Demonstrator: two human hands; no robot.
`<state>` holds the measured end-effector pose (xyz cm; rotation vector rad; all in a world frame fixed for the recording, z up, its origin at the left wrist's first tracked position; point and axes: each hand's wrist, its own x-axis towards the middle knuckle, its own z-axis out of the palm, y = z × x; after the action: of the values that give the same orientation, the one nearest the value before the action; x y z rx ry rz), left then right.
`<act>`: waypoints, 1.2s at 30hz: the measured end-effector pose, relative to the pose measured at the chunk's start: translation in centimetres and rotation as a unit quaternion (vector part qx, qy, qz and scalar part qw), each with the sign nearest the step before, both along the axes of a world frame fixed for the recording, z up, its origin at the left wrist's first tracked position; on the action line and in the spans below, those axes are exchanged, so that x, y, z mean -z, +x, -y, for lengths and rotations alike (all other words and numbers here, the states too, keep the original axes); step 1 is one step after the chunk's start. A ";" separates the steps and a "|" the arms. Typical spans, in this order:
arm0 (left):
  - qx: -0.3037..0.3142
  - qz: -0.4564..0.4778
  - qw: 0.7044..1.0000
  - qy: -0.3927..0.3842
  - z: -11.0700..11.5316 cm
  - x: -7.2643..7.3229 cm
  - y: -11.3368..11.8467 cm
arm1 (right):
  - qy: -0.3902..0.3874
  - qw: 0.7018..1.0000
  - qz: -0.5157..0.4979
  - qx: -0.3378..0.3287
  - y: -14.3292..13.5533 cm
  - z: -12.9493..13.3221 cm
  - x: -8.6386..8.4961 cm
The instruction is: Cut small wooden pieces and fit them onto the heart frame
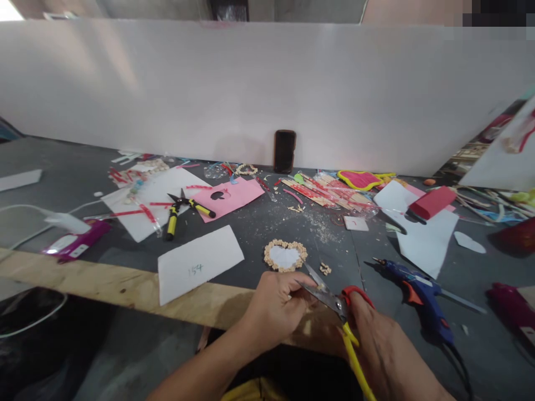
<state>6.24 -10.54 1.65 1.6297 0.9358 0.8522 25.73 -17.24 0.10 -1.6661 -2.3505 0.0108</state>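
Note:
My right hand [368, 328] grips scissors [328, 298] with red and yellow handles, their blades parted and pointing up and left. Between and beside the blades is my left hand [282, 303], fingers pinched on something small that I cannot make out. Just beyond the hands, a white heart-shaped piece [285, 257] edged with small beige bits lies on the dark table. A small cluster of beige pieces [325, 269] sits to its right.
A blue glue gun [422, 295] lies at the right. White card marked 154 [200, 264] and yellow-handled pliers [179, 209] are at the left. A phone [285, 151] leans on the white panel [251, 83]. Red-and-wood sticks [311, 192] and paper scraps lie behind.

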 end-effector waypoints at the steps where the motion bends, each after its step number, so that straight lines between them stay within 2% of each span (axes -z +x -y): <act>1: -0.004 0.003 1.000 0.000 0.0 0.0 0.0 | 0.012 1.000 0.004 -0.002 -0.1 -0.1 0.0; 5: -0.022 0.009 1.000 -0.002 0.0 0.2 0.2 | 0.039 0.999 0.029 0.002 -0.2 -0.5 -0.2; 12: -0.068 0.077 0.994 -0.040 0.4 0.6 1.0 | -0.022 0.999 -0.011 0.032 0.1 -0.1 0.9; 17: -0.086 0.078 0.993 0.008 0.4 0.6 0.9 | -0.039 0.998 -0.014 0.045 -0.2 0.0 0.2; 20: -0.065 0.072 0.995 0.015 0.4 0.4 0.6 | 0.004 1.000 -0.015 0.027 -0.4 -0.1 -0.6; 23: -0.015 0.073 0.997 -0.024 0.1 0.2 0.3 | 0.043 0.999 -0.010 0.005 -0.4 -0.2 -0.8; 26: 0.011 0.065 0.996 -0.055 -0.1 -0.1 0.1 | 0.022 1.000 -0.016 -0.007 -0.4 -0.1 -0.8; 30: 0.017 0.050 0.997 -0.056 -0.1 -0.6 -0.1 | -0.066 0.997 -0.027 0.022 -0.6 0.1 -0.8; 36: -0.013 0.061 0.998 -0.029 0.2 -0.1 0.1 | -0.014 0.999 0.023 0.033 -0.7 -0.3 -0.5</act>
<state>6.30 -10.76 1.71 1.5012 0.8904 0.9237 25.01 -16.95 0.55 -1.7762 -2.3374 -0.0075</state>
